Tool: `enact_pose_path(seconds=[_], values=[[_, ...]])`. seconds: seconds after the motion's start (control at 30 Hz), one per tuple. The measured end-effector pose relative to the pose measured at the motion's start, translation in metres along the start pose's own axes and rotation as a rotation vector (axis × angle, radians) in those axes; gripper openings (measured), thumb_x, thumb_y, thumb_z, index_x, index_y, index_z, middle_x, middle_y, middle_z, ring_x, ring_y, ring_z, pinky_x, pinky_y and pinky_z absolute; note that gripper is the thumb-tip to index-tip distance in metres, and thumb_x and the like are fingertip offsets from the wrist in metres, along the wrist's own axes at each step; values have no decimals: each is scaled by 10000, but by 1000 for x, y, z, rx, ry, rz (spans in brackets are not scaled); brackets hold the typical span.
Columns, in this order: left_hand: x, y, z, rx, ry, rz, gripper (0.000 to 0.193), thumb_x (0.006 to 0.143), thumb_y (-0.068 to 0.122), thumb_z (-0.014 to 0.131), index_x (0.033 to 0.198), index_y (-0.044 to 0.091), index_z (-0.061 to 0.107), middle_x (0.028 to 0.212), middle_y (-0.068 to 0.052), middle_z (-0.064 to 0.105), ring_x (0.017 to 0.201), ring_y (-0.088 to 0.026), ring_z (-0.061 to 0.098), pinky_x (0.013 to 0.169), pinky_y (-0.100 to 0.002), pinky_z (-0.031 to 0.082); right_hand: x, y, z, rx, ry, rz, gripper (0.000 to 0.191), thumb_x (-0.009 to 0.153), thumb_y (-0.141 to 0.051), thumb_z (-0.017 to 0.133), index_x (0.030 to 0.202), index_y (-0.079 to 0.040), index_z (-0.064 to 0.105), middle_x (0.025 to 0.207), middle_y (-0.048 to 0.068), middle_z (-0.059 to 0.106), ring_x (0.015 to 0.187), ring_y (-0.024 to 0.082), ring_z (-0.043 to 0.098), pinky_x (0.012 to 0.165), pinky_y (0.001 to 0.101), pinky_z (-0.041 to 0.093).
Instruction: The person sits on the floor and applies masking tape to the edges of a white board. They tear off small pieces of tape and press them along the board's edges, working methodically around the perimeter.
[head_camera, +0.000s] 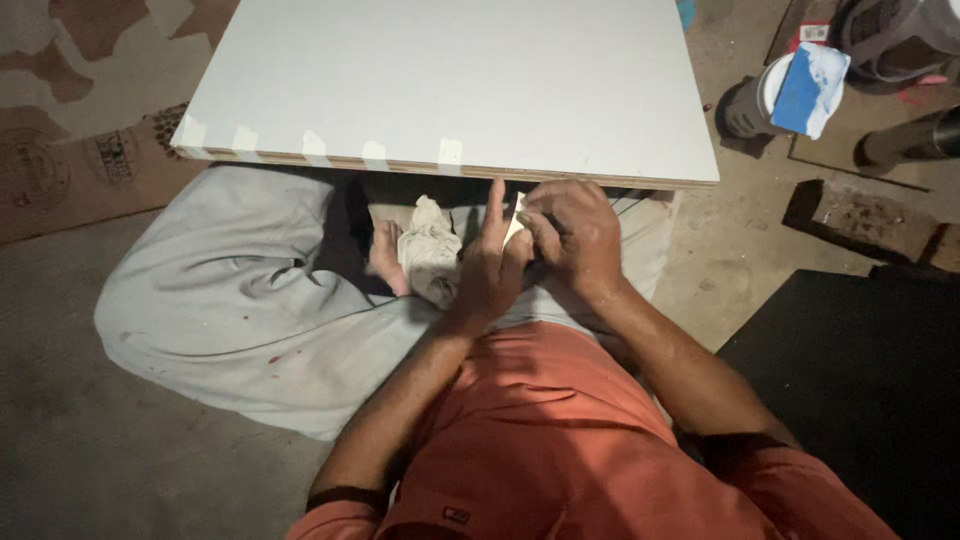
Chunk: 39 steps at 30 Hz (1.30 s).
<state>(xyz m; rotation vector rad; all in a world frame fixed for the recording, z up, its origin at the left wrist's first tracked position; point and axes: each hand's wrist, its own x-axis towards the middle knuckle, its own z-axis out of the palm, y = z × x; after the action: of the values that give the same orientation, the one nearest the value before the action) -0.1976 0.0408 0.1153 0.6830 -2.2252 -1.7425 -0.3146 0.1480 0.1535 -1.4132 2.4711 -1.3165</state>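
Note:
A large white laminated board (460, 80) lies across my lap, its plywood edge facing me with several strips of pale tape along it. Both hands meet just below that edge. My left hand (490, 265) has its index finger stretched up toward the board edge. My right hand (575, 235) pinches a small pale piece of tape (515, 222) together with the left fingers. A crumpled whitish rag (430, 250) lies on my lap just left of the hands.
I sit cross-legged on a concrete floor in grey trousers (230, 300) and an orange shirt. Cardboard (70, 150) lies at left. A can with a blue-and-white scraper (805, 90) stands at upper right, a wood block (860, 215) beside a black panel (860, 390).

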Motion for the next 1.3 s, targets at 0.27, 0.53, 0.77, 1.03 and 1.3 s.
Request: enact_pose_path(seconds=[0.27, 0.53, 0.77, 1.03, 1.3], values=[[40, -19, 25, -564, 116, -280, 302, 1058, 218, 531, 1204, -36, 607, 704, -22, 532, 534, -97, 463, 470, -275, 385, 46, -1, -7, -142, -25, -168, 93, 883, -109, 787, 901, -68, 705, 1015, 58, 736, 941, 305, 647, 893, 445, 464], [59, -19, 30, -603, 109, -270, 271, 1075, 288, 523, 1055, 31, 606, 683, -4, 553, 533, -67, 454, 471, -237, 374, 87, 21, 3, -160, -142, -9, 154, 915, -181, 828, 907, -49, 749, 973, 105, 722, 869, 303, 657, 785, 432, 509], [53, -15, 25, -596, 54, -107, 325, 1099, 324, 513, 1058, 17, 613, 713, -9, 556, 583, -70, 472, 526, -240, 403, 92, 34, -8, -320, -137, 115, 541, 813, -298, 887, 1226, -14, 683, 1120, 180, 673, 941, 316, 666, 786, 443, 527], [56, -31, 24, -613, 16, -59, 280, 1083, 272, 511, 1031, 11, 599, 729, -29, 565, 592, -84, 484, 517, -252, 393, 59, 23, -31, -403, -317, -321, 444, 847, -117, 727, 1291, -128, 723, 1342, 57, 687, 1143, 271, 661, 962, 432, 523], [59, -42, 24, -439, 52, 101, 324, 1106, 256, 523, 918, 0, 592, 708, -35, 571, 610, -105, 528, 557, -297, 448, 66, 28, -28, -472, -335, -284, 399, 929, -86, 699, 1315, -173, 746, 1338, 14, 711, 1034, 222, 642, 883, 391, 541]])
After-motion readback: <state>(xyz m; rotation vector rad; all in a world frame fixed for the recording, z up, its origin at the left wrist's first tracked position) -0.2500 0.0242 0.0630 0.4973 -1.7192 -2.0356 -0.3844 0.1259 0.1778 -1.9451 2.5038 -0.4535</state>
